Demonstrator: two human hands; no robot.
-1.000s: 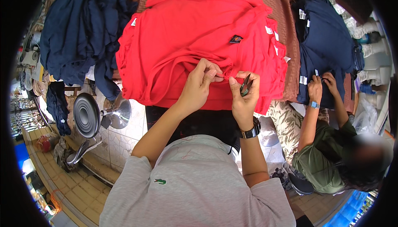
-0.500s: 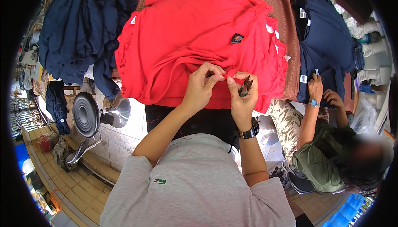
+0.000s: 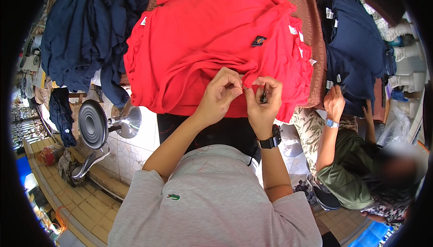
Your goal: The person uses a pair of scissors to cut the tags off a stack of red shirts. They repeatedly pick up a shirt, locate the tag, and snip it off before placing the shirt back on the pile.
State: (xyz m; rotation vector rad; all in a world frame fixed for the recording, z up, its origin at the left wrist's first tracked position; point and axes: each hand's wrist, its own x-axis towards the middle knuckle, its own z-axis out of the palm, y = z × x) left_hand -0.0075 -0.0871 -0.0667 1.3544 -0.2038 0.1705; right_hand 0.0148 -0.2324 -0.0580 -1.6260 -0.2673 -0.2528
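Observation:
A pile of red garments (image 3: 203, 30) lies spread in front of me, with a small dark label patch on the top one. At its near edge my left hand (image 3: 221, 94) is closed in a pinch beside a fold of the red cloth; whatever its fingertips hold is too small to make out. Close to its right, my right hand (image 3: 265, 105) has thumb and forefinger at the same fold. Small thread snips (image 3: 264, 94) are held in that hand, blades pointing up and partly hidden by the fingers.
Navy garments (image 3: 90, 35) are heaped at left, and more navy garments (image 3: 352, 44) lie at right on the brown table cover (image 3: 311, 39). A co-worker in a green shirt (image 3: 347, 170) sits at the right, hands near that pile. A round stool (image 3: 93, 124) stands at lower left.
My hands stay at the red fold; the right hand has turned, so the snips' blades show less. The co-worker's hands have shifted, one a little left.

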